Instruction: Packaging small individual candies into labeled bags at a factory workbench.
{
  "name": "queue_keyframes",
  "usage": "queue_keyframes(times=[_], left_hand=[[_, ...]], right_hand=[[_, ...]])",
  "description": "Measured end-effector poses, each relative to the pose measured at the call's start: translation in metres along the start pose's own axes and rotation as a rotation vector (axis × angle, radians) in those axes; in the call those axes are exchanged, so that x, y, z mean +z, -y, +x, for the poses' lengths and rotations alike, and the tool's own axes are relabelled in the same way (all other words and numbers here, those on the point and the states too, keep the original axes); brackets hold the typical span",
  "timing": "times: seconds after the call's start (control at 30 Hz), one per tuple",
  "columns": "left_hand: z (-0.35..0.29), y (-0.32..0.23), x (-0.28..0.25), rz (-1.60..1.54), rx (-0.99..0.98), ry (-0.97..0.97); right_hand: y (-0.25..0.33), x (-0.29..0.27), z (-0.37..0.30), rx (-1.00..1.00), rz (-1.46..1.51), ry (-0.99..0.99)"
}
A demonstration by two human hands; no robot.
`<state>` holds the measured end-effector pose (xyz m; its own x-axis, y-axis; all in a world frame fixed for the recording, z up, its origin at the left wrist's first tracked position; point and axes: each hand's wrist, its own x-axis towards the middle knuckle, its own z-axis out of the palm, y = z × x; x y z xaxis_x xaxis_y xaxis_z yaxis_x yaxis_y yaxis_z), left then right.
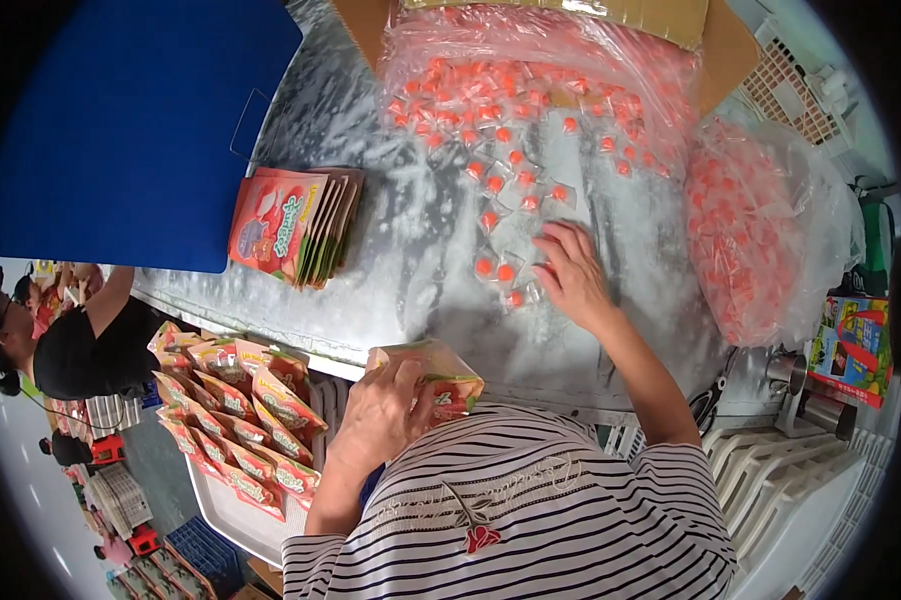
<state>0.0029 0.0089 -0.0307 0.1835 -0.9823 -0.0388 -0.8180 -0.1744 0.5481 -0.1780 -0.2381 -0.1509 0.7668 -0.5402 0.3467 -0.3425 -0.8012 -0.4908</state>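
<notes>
My left hand grips a red and green printed pouch at the table's near edge, close to my body. The pouch stands upright and its top looks spread. Over the metal tabletop, my right hand reaches out with its fingers apart and slightly bent, and I see nothing held in it. Just left of its fingertips lie small clear-wrapped red sweets. More loose sweets trail away toward a big heap in pink plastic at the far side.
A stack of flat pouches lies at the left, beside a blue panel. Filled pouches stand in rows on a white tray at lower left. A clear bag of red sweets sits at right. Another person works at far left.
</notes>
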Motion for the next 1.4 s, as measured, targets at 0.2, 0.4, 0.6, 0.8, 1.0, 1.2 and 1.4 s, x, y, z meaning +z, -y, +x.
queue_keyframes(times=[0.2, 0.4, 0.6, 0.8, 1.0, 1.2, 1.4], left_hand=[[0.007, 0.006, 0.003, 0.024, 0.068, -0.014], [0.012, -0.001, 0.002, 0.018, 0.094, 0.013], [0.005, 0.004, 0.007, -0.03, 0.091, -0.037], [0.013, 0.003, -0.001, -0.001, 0.103, -0.019], [0.017, 0.005, -0.003, -0.011, 0.063, -0.043], [0.021, -0.005, -0.005, 0.009, 0.141, -0.008], [0.027, -0.009, -0.007, 0.005, 0.16, 0.001]], right_hand=[[0.011, -0.016, -0.037, 0.057, -0.037, 0.014], [0.05, 0.004, -0.003, 0.015, 0.06, 0.081], [0.033, 0.018, -0.02, -0.013, -0.114, 0.125], [0.025, -0.036, -0.052, 0.162, -0.045, 0.031], [0.012, -0.046, -0.072, 0.319, 0.016, -0.012], [0.019, -0.007, -0.044, 0.023, -0.123, 0.053], [0.025, -0.001, -0.04, -0.032, -0.088, 0.017]])
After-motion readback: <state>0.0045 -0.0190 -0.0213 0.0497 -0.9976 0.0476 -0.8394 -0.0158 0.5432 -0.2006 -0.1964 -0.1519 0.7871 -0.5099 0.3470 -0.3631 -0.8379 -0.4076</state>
